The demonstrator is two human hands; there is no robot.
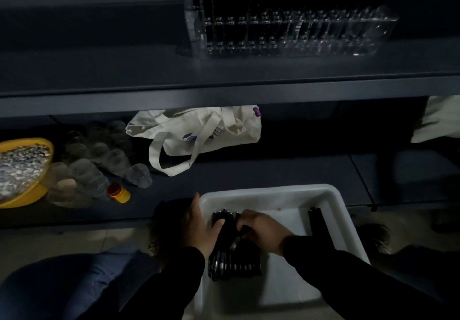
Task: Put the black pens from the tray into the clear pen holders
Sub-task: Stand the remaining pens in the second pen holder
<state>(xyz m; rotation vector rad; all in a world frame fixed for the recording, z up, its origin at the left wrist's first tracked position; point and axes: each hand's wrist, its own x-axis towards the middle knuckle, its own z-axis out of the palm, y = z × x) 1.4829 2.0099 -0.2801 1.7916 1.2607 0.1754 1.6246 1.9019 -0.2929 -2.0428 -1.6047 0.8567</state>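
Dimness hides detail: pens [234,257] read as one black bundle w/ silvery tips, lying in white plastic tray [333,210], count unclear. Left hand [202,225] cups bundle's left side, thumb across top, fingers mostly hidden behind it. Right hand [263,230] curls fingers onto bundle's top; exact pinch can't be told. Clear ribbed pen holder [293,33] on upper shelf [224,91], left slots dark w/ pens, top cut off. Lower shelf: cloth tote [199,130], clear cups [104,160], yellow bowl [27,195] cut off at left.
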